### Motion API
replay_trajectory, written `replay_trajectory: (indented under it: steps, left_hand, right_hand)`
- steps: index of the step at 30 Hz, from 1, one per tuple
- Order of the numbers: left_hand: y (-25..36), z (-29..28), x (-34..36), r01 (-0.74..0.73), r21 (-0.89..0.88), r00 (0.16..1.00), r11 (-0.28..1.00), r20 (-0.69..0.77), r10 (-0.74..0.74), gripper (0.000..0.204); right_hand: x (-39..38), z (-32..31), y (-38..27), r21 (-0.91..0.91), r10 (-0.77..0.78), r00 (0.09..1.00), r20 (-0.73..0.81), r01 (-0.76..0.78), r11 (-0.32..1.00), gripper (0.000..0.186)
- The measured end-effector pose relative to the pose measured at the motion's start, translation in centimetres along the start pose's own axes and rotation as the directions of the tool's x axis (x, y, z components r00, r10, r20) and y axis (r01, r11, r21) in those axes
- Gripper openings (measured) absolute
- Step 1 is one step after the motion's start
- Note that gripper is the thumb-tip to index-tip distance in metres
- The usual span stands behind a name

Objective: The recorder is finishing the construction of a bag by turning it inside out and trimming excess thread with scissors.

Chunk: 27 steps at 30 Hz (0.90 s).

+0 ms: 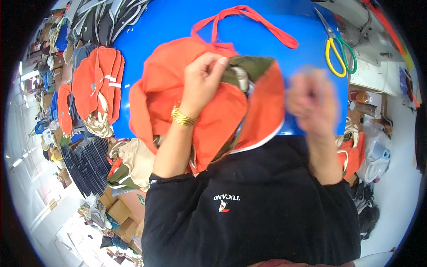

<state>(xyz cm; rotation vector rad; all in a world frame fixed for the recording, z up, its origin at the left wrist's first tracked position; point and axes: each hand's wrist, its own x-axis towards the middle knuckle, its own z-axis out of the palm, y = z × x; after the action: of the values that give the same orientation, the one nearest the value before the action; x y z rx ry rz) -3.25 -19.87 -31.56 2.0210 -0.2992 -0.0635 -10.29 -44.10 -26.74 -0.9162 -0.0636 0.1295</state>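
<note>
A half-made orange fabric bag (218,120) lies bunched on the blue tabletop, its near folds hanging over the front edge. Inside its opening show an olive-green lining (255,66) and a light-coloured cord or strap end (241,78). My left hand (202,80), with a gold bracelet at the wrist, is closed on the bag's upper edge beside the lining. To the right of the bag, my right hand (313,100) is raised and smeared by motion; whether it holds anything does not show. A long orange strap (255,17) loops out beyond the bag across the table.
Scissors (339,55) with yellow and green handles lie at the table's far right. Stacked orange fabric pieces (98,84) with cords sit by the left edge. Black pieces with pale edging (109,22) are heaped at the far left. Beige and olive fabric (133,167) hangs at lower left.
</note>
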Motion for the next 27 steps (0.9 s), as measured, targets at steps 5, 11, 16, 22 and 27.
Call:
replay_trajectory:
  steps: [5, 11, 16, 22, 27]
  left_hand:
    - [1.0, -0.1, 0.1, 0.012, -0.291, 1.000, 0.957, -0.012, -0.016, 0.014]
    - [3.7, 0.2, -0.4, -0.036, -0.274, 0.999, 0.961, -0.021, 0.031, 0.014]
    - [1.6, -1.1, 0.4, 0.116, -0.387, 0.992, 0.915, 0.001, -0.126, 0.017]
    - [1.6, -0.9, 0.9, 0.114, -0.502, 0.993, 0.857, 0.042, -0.108, 0.019]
    - [2.1, -0.3, 1.1, 0.091, -0.537, 0.992, 0.839, -0.027, -0.125, 0.019]
  right_hand:
    - [1.8, -0.6, -2.5, -0.511, -0.161, 0.985, -0.058, 0.109, 0.853, 0.043]
    - [5.0, 0.0, 2.9, -0.879, -0.136, 0.984, 0.115, 0.165, 0.448, 0.025]
    - [4.6, -3.6, 4.1, -0.883, -0.039, 0.999, 0.015, 0.032, 0.467, 0.017]
    - [3.7, -0.3, 0.2, -0.738, -0.190, 0.980, -0.058, 0.086, 0.670, 0.037]
    - [2.7, 1.5, 2.0, -0.256, 0.409, 0.912, 0.029, -0.389, 0.885, 0.059]
